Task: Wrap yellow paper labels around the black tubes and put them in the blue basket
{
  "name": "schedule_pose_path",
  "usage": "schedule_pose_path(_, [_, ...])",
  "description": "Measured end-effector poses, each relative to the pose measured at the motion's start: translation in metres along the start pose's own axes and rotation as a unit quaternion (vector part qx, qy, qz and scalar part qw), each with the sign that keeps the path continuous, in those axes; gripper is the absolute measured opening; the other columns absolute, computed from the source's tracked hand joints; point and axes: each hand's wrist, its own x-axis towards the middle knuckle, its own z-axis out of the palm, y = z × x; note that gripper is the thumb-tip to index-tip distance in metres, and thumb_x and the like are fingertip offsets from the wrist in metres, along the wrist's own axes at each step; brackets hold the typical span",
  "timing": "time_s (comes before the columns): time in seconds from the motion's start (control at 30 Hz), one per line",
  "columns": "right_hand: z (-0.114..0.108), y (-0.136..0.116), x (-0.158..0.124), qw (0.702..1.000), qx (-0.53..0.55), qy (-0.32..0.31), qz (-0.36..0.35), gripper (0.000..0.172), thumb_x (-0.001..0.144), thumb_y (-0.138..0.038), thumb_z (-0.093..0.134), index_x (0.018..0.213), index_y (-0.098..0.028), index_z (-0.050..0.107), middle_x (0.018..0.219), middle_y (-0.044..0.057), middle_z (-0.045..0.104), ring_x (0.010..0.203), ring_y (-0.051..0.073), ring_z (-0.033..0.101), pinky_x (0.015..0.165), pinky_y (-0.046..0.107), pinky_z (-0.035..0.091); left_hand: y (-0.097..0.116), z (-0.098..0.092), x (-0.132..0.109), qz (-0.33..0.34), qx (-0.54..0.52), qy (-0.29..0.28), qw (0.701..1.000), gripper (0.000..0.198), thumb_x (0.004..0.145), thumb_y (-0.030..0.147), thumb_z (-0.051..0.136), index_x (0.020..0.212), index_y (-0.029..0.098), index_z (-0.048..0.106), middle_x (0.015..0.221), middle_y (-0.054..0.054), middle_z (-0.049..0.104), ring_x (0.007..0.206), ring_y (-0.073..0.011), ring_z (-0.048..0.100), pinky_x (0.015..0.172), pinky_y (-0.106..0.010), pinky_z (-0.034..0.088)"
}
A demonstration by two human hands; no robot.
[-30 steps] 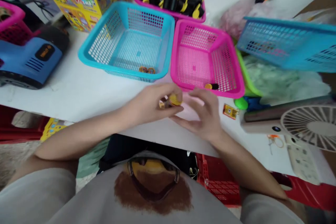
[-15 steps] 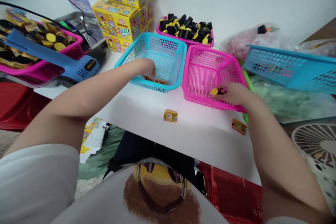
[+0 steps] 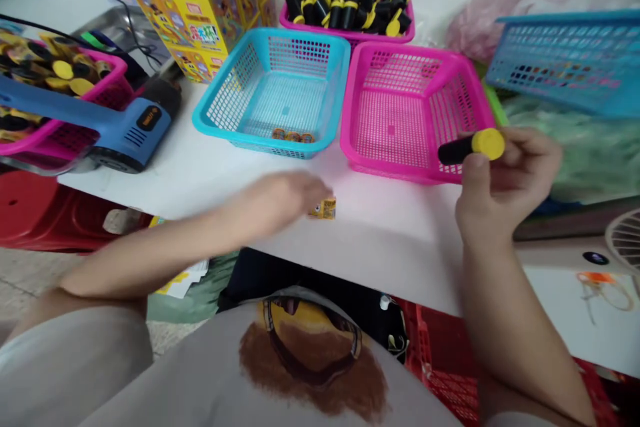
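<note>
Head view: our right hand point(image 3: 507, 190) grasps a yellow-capped black cylinder point(image 3: 464, 147) near a pink perforated basket point(image 3: 380, 167); our left hand point(image 3: 287, 205), grip indeterminable, overlaps a yellow printed rectangle point(image 3: 329, 209) on the white table point(image 3: 385, 233). Likely pickup; next requires secure pinching.

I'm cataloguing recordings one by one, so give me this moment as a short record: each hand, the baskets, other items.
Left hand: blurred, at a small printed packet on the white table; contact unclear
Right hand: holding a black tube with a yellow cap
Blue basket left of center pink basket: small printed pieces near its front wall
Rear pink basket: piled black-and-yellow tubes
Left side: blue power tool, yellow boxes
</note>
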Motion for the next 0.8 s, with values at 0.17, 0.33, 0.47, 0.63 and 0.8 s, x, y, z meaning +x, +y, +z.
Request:
schedule_pose_path(0.17, [-0.009,0.004,-0.004,0.998,-0.048,-0.037,-0.020,0.041,0.092,-0.038,0.077,0.130,-0.028,0.067,0.114,0.009,0.068,0.099,0.021,0.073,0.087,0.037,0.060,0.049,0.044,-0.024,0.045,0.129,-0.114,0.984,0.044,0.103,0.002,0.040,0.143,0.009,0.057,0.140,-0.021,0.070,0.126,-0.0258,0.073,0.103,-0.037,0.061])
schedule_pose_path(0.33, [-0.009,-0.006,-0.011,0.993,-0.085,-0.075,-0.004,0.044,0.090,-0.031,0.077,0.132,-0.027,0.067,0.115,0.010,0.072,0.099,0.023,0.074,0.088,0.040,0.062,0.051,0.041,-0.021,0.098,0.216,-0.112,0.965,0.055,0.097,-0.005,0.045,0.147,0.017,0.047,0.124,-0.023,0.075,0.108,-0.0292,0.079,0.077,-0.033,0.066])
schedule_pose_path(0.47, [-0.006,-0.014,-0.013,0.986,-0.113,-0.121,-0.002,0.043,0.090,-0.032,0.076,0.132,-0.029,0.066,0.115,0.008,0.075,0.101,0.024,0.075,0.088,0.043,0.064,0.048,0.037,-0.027,0.057,0.144,-0.101,0.983,0.052,0.099,-0.002,0.044,0.148,0.013,0.047,0.133,-0.022,0.071,0.116,-0.0284,0.076,0.083,-0.034,0.067])
schedule_pose_path(0.63, [-0.003,-0.019,-0.014,0.982,-0.119,-0.144,-0.003,0.038,0.094,-0.036,0.072,0.131,-0.032,0.065,0.114,0.005,0.074,0.101,0.027,0.075,0.087,0.049,0.065,0.042,0.039,-0.034,0.038,0.082,-0.086,0.992,0.041,0.107,0.008,0.041,0.146,0.012,0.053,0.144,-0.015,0.069,0.135,-0.0223,0.067,0.110,-0.034,0.058])
schedule_pose_path(0.8, [0.000,-0.021,-0.015,0.982,-0.115,-0.150,0.010,0.034,0.096,-0.038,0.072,0.129,-0.033,0.066,0.114,0.006,0.074,0.099,0.027,0.075,0.087,0.049,0.065,0.040,0.041,-0.033,0.112,0.130,-0.050,0.984,0.042,0.103,0.003,0.046,0.143,0.012,0.057,0.127,-0.015,0.077,0.120,-0.0237,0.075,0.097,-0.034,0.064])
